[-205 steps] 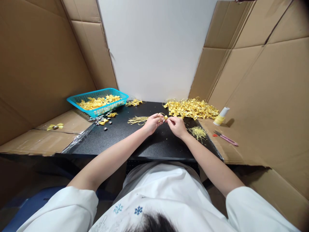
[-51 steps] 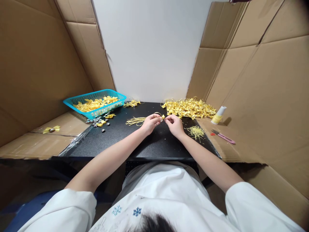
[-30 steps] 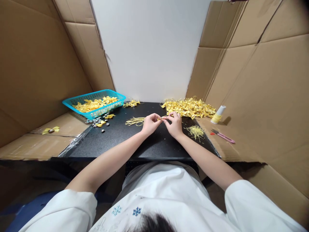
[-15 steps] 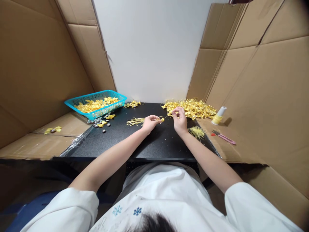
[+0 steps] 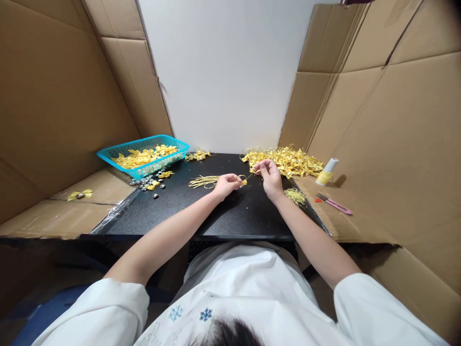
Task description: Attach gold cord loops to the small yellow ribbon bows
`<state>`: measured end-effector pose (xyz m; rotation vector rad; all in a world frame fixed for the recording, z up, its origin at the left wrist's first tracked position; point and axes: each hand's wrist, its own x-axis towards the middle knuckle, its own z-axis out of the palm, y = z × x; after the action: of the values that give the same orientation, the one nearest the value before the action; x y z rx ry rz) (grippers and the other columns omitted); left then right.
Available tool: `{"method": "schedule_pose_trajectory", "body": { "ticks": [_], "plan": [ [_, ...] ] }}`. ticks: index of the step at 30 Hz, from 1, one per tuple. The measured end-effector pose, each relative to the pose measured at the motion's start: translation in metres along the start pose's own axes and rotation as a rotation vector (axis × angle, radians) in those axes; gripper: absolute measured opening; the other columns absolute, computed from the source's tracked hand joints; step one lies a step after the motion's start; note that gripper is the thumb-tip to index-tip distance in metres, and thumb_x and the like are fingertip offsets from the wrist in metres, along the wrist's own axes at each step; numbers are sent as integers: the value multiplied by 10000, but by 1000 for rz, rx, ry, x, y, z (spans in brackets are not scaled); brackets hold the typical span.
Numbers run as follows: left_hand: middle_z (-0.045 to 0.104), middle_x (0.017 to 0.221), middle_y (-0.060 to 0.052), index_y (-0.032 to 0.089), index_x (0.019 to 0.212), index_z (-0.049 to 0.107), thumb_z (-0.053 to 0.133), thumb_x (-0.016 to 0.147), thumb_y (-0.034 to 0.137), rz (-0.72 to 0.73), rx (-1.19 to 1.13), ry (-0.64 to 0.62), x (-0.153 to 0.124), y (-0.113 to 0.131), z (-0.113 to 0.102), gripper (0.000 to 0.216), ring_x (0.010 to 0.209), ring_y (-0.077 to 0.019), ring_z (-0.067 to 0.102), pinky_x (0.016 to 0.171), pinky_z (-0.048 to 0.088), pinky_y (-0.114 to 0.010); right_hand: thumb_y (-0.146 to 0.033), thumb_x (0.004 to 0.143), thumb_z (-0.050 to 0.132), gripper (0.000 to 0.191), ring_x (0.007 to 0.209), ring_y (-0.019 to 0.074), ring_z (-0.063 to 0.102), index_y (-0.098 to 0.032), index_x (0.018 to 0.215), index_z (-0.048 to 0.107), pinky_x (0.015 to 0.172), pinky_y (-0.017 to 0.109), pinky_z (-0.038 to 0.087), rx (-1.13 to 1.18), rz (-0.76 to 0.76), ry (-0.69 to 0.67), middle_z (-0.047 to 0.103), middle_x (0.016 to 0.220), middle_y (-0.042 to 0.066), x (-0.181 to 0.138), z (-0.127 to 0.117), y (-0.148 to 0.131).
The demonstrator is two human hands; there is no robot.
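My left hand [image 5: 228,186] is closed in a pinch on a small yellow ribbon bow [image 5: 244,182], which shows at its fingertips. A loop of thin gold cord curves above those fingers. Opposite it, my right hand [image 5: 271,179] pinches the cord's other stretch, and the cord [image 5: 250,175] runs between the two hands. Left of my left hand lies a bundle of gold cords [image 5: 201,181] on the black table. Just behind my right hand is a large heap of yellow ribbon bows [image 5: 291,162].
A blue basket [image 5: 104,154] of yellow bows stands at the back left, with silver beads [image 5: 146,181] before it. A small bow pile [image 5: 198,155], cord scraps [image 5: 295,196], a thread cone [image 5: 326,173], a pink craft knife [image 5: 336,205] and cardboard walls [image 5: 403,144] surround the work.
My right hand has shifted slightly to the right and turned a little. The fingers of my left hand have curled further, and the bow at their tips now hangs slightly lower.
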<state>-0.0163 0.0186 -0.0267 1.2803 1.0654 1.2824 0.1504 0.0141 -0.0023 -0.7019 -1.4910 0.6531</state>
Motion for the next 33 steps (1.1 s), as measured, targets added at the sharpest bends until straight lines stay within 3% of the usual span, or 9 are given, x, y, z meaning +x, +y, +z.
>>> {"method": "schedule_pose_trajectory", "body": {
  "ticks": [6,10,15,18,26,33],
  "plan": [
    [690,683,-35,152,683,720,796,536,266,47,73,16,-1,4,-2,201,610,-116,563,586,410,-242,-427,940,390,222,627,127,537,-219,889,449,667,276,449,-250,-55,-216,562,679,-17,-10,3,0],
    [688,671,-43,145,699,733,772,532,239,24,6,-5,0,5,-2,196,600,-116,562,584,424,-249,-276,888,402,119,647,134,556,-207,891,499,639,268,446,-345,-27,-216,582,734,0,-10,3,5],
    [690,670,-43,138,719,738,776,525,221,-4,-80,-14,-1,6,-2,215,615,-121,584,642,463,-270,-243,851,469,148,735,151,652,-197,958,561,741,304,523,-203,25,-221,655,754,10,-10,5,13],
    [684,666,-38,135,723,730,797,509,226,7,-116,0,-1,5,-2,242,621,-121,589,674,471,-283,-240,827,533,111,752,159,676,-191,887,613,761,317,543,-153,81,-194,693,788,27,-11,5,14],
    [719,750,-69,140,741,736,839,463,268,27,-117,-18,-2,7,-1,323,696,-159,621,723,480,-313,-231,787,622,117,713,157,618,-198,748,728,647,303,523,-373,-51,-120,676,850,55,-14,5,9],
    [730,771,-71,154,750,750,802,503,248,46,-24,20,-5,11,-1,269,719,-167,628,678,449,-279,-183,760,626,107,637,154,590,-196,769,732,662,322,516,-436,-54,-112,679,751,42,-17,7,9]
  ]
}}
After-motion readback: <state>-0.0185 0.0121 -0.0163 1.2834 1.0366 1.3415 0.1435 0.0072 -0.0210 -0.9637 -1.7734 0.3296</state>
